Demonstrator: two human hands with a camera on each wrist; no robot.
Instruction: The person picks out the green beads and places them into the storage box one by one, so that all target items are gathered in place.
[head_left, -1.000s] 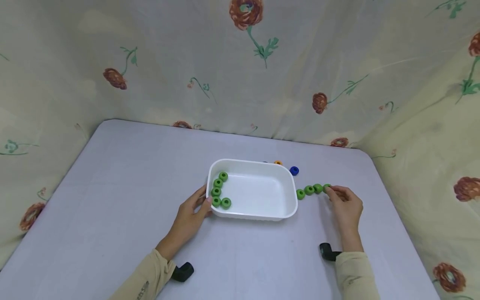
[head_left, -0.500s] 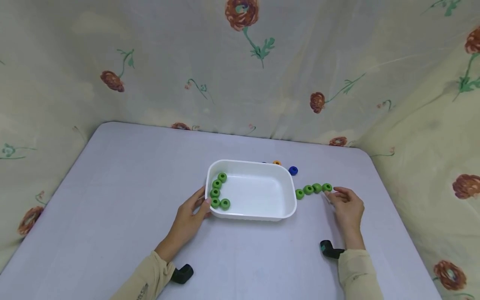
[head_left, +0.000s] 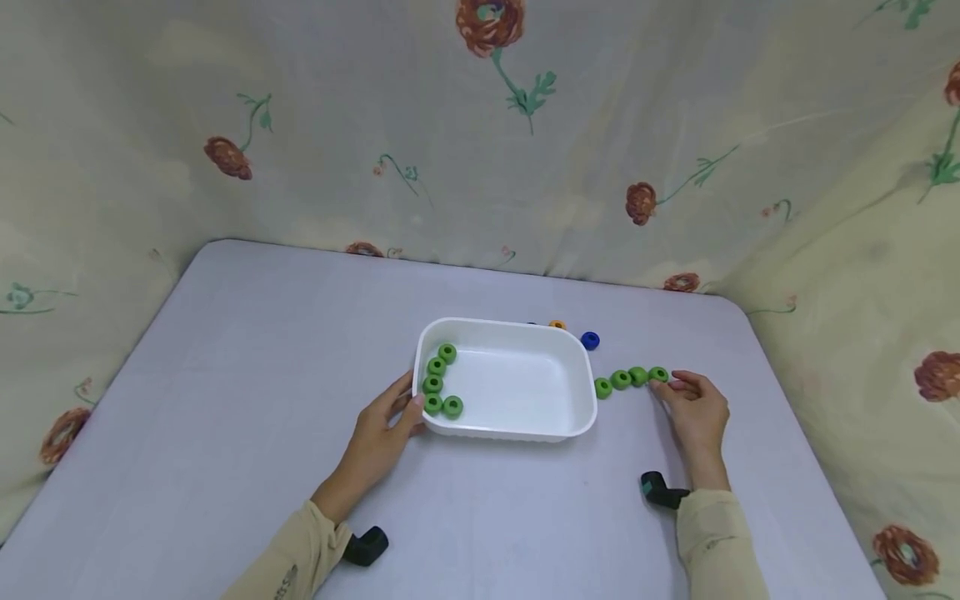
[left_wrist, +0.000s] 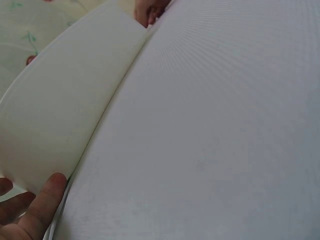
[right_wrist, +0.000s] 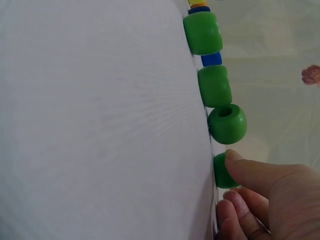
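Four green beads (head_left: 637, 377) line up right of centre, my right grip (head_left: 693, 412) touching the end one, pinched or not I cannot tell, while my left grip (head_left: 381, 429) clasps the white tray (head_left: 517, 383) mid-frame, probably to steady it.

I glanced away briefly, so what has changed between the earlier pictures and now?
The right hand has eased slightly right, its thumb slipping lower, so the end green bead shows more fully; whether it has let go is unclear. The left hand still holds the white tray; the five beads inside stayed put.
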